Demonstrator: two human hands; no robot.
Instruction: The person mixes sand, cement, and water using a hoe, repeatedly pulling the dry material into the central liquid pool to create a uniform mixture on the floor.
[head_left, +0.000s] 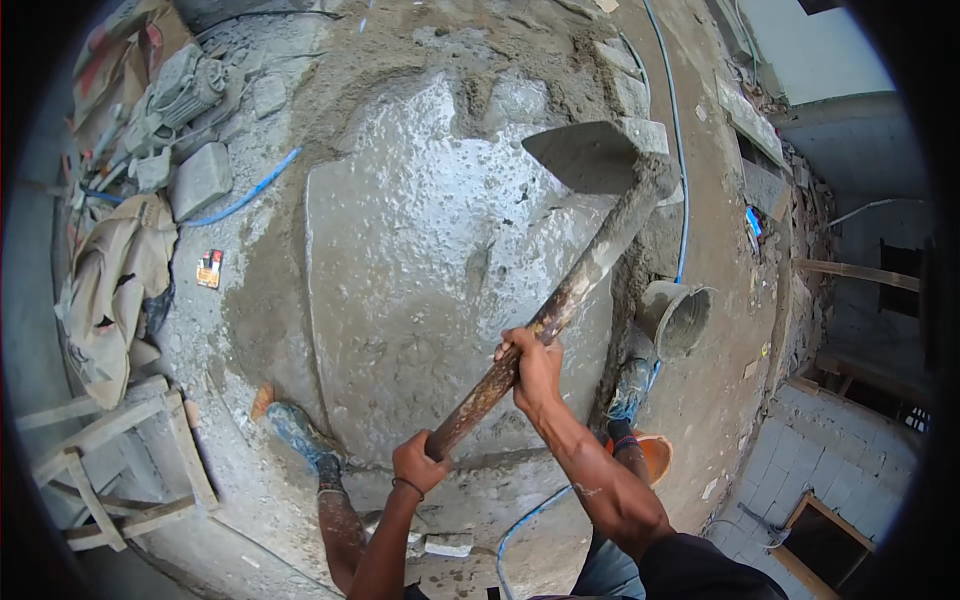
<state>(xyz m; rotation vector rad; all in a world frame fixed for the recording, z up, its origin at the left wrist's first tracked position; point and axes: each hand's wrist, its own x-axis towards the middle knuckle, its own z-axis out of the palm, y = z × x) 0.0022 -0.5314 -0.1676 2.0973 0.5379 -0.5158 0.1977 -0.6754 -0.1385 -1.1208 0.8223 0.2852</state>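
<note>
My left hand (420, 465) grips the lower end of a wooden hoe handle (480, 397). Further up, my right hand (534, 364) is closed around the same handle. The hoe's broad metal blade (589, 157), coated with grey mortar, is at the upper right over a wet mixing area. Below it lies a shallow pool of watery cement mix (450, 225), with thick wet mortar (330, 105) heaped along its far edge. My feet stand on either side of the near part of this area.
A mortar-coated bucket (684, 319) lies tipped at the right, near a blue hose (679, 165). An orange bucket (654, 456) is behind my right foot. At left are a motor (184, 90), a concrete block (202, 180), crumpled paper sacks (120, 285) and a wooden frame (187, 450).
</note>
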